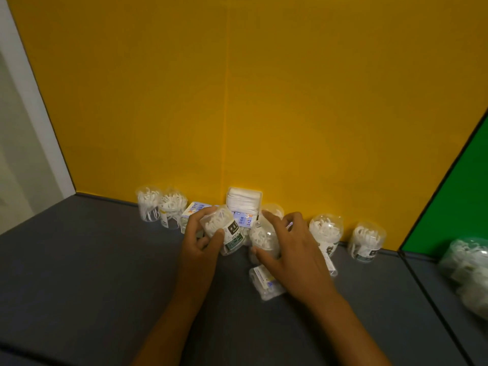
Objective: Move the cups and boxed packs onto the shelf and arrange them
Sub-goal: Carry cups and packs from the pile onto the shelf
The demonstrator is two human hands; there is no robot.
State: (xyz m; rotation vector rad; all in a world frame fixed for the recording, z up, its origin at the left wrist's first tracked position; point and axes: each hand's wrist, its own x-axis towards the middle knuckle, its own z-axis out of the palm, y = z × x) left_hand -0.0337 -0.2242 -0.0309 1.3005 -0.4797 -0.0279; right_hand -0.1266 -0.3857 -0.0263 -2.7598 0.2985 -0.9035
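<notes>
Head view looks down on two clear plastic cups of white floss picks held side by side over a dark grey shelf surface (92, 260), near its back edge. One cup, the labelled cup (224, 233), carries a dark and green label with the word "DENTAL" and tilts toward the left; the left hand (200, 241) grips it, fingers curled over its top and thumb pressed against its front. Just to its right and nearly touching it, the second cup (264, 240) is clasped by the right hand (287, 249), thumb low on the near side and fingers wrapped over the far side. Behind both cups a blue and white boxed pack (244, 219) printed "1+1" lies against the yellow back wall (237, 101), and a clear pack of white pads (244, 202) stands on top of it. Another boxed pack (196, 208) with the same print sits just left of that, partly hidden by the left fingers. Further left two upright cups (149, 204) (173, 208) stand touching each other by the wall. A cup top (273, 210) shows behind the right fingers. Right of the right hand stand two more cups (326, 229) (365, 241), a little apart. A small flat pack (265, 282) lies on the surface under the right wrist. At far right, beyond a green panel (454, 196), a blurred heap of similar cups (467, 265) rests on the neighbouring surface.
</notes>
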